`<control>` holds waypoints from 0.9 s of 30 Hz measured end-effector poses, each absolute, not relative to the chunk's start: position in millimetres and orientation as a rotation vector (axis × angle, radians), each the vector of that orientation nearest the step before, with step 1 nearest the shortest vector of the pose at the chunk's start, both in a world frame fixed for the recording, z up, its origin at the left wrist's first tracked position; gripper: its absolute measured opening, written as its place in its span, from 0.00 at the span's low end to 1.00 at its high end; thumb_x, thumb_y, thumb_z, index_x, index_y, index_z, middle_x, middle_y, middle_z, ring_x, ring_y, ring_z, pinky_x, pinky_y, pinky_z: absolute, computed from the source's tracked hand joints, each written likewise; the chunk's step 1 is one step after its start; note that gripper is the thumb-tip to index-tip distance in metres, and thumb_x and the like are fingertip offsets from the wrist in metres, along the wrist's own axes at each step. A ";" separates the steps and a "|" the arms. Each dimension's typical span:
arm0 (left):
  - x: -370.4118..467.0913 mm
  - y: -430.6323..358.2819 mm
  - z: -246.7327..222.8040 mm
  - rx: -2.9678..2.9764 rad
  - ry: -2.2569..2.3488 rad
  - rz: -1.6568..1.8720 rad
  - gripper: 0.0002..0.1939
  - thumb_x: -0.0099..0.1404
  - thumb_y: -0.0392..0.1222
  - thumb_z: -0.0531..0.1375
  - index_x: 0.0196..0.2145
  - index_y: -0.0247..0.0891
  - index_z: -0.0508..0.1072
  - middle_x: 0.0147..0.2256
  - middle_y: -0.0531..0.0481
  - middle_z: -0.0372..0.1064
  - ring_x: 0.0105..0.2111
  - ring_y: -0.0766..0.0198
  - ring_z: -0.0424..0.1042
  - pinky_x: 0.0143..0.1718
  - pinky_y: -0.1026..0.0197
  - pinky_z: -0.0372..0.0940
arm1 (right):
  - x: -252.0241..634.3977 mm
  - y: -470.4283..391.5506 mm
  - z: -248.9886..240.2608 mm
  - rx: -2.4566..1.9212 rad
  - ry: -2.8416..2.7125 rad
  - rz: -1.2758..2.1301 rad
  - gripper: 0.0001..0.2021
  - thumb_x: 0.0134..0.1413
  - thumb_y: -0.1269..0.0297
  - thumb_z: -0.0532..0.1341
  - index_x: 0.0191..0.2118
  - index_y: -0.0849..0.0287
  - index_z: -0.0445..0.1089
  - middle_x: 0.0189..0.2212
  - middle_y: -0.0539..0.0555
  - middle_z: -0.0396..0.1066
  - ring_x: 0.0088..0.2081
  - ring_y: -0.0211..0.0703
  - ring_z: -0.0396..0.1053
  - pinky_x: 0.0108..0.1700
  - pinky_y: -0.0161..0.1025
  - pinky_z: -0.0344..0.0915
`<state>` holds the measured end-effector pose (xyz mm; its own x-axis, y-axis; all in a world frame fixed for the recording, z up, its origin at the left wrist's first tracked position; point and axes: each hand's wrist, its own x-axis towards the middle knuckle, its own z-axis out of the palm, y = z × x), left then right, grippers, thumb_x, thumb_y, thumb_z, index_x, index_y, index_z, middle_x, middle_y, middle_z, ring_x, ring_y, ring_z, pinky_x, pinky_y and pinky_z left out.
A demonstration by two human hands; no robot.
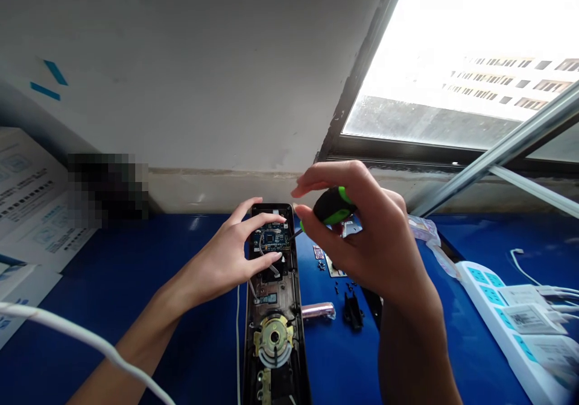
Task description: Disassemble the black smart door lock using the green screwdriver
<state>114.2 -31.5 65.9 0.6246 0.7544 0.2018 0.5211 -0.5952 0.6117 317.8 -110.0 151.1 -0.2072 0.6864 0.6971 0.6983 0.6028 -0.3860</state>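
My right hand [382, 254] grips a screwdriver [333, 206] with a black and green handle. Its shaft slants down to the left, towards the right edge of a dark circuit board [270, 240]; I cannot tell whether the tip sits in a screw. The board is fixed in the upper part of a long black device housing [279, 299], which lies open on the table. Across the board, my left hand [221, 251] has its fingers spread, with thumb and fingertips touching the board and the housing's top edge. Lower in the housing is a round brass-coloured mechanism [274, 340].
Right of the housing lie small screws [349, 287], a black plastic part [353, 311] and a pink wrapped cylinder [318, 310]. A white power strip [493, 326] with plugs stands at the right. White cartons [34, 200] are at the left, and a white cable [90, 339] crosses the lower left.
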 end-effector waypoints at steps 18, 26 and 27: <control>114.0 -33.1 70.8 2.302 1.046 0.546 0.26 0.66 0.56 0.65 0.60 0.60 0.69 0.73 0.56 0.43 0.67 0.43 0.61 0.67 0.38 0.61 | 325.7 -121.4 156.4 -1.207 -1.922 -0.112 0.14 0.59 0.73 0.66 0.50 0.56 0.73 0.38 0.46 0.77 0.30 0.29 0.69 0.33 0.31 0.69; 112.6 -32.6 69.5 2.289 1.066 0.532 0.27 0.65 0.57 0.65 0.61 0.63 0.68 0.73 0.60 0.42 0.68 0.45 0.60 0.67 0.43 0.62 | 322.0 -121.4 158.7 -1.250 -1.916 -0.176 0.15 0.55 0.70 0.68 0.49 0.58 0.74 0.37 0.47 0.77 0.30 0.31 0.70 0.33 0.33 0.69; 112.4 -32.5 69.2 2.294 1.067 0.535 0.27 0.65 0.57 0.65 0.61 0.63 0.68 0.73 0.60 0.42 0.68 0.44 0.60 0.66 0.43 0.63 | 322.1 -119.9 157.7 -1.265 -1.894 -0.225 0.13 0.53 0.70 0.70 0.45 0.58 0.75 0.33 0.46 0.75 0.27 0.30 0.67 0.30 0.34 0.67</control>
